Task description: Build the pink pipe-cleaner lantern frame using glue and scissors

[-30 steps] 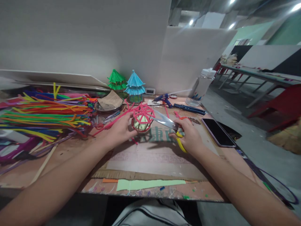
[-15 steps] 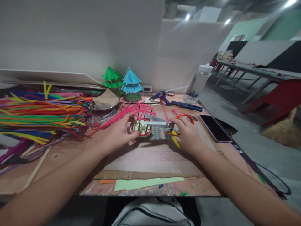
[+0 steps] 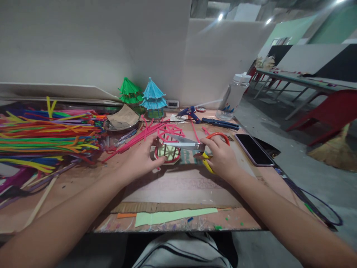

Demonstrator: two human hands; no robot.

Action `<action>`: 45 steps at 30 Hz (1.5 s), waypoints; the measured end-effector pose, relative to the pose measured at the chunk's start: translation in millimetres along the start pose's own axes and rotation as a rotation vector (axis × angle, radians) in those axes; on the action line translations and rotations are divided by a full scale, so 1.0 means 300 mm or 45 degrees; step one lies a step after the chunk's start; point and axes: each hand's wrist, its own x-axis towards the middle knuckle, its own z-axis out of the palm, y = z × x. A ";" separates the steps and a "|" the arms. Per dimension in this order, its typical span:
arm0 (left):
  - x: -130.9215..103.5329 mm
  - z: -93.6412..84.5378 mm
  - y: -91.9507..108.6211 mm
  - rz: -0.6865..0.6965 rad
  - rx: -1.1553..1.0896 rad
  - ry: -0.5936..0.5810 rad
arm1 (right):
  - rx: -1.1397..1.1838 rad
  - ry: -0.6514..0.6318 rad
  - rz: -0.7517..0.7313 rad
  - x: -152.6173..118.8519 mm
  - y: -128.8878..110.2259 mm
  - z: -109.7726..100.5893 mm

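My left hand (image 3: 146, 154) is closed on the left side of a small pavilion frame (image 3: 168, 160), thumb at its base. The frame has dark upright posts, a pale green floor and pink pipe-cleaner rings at bottom and top. In my right hand (image 3: 221, 156) are scissors (image 3: 192, 146) with one orange and one yellow handle loop. Their blades are parted and reach left across the frame's upper part, by the pink top ring; whether they touch it I cannot tell. Pink pipe cleaners (image 3: 136, 139) lie just behind my left hand.
Bundled coloured pipe cleaners (image 3: 50, 136) cover the left side. Behind stand a green pavilion (image 3: 130, 91), a blue pavilion (image 3: 154, 98), a bowl (image 3: 122, 128) and a glue gun (image 3: 189, 112). A water bottle (image 3: 234, 96), blue pliers-like tool (image 3: 220, 123) and phone (image 3: 254, 149) are at right.
The view has shifted slightly. Both hands keep their holds; the scissor blades lie a little further left over the frame and look slightly less parted.
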 end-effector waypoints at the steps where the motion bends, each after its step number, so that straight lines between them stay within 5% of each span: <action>1: 0.000 -0.002 0.003 -0.008 0.002 -0.002 | -0.004 0.017 -0.017 0.000 0.000 0.000; 4: 0.004 -0.003 0.007 -0.073 -0.061 -0.028 | 0.018 0.049 -0.025 -0.002 -0.001 0.003; 13: 0.026 0.017 -0.043 -0.149 -0.517 -0.077 | 0.301 0.013 0.409 0.000 0.042 0.033; 26: 0.017 0.055 0.020 -0.287 -0.965 -0.124 | 0.032 0.107 0.046 0.003 0.006 0.016; 45: -0.009 0.039 0.098 -0.424 -0.722 -0.140 | -0.292 0.147 -0.123 0.017 0.036 -0.024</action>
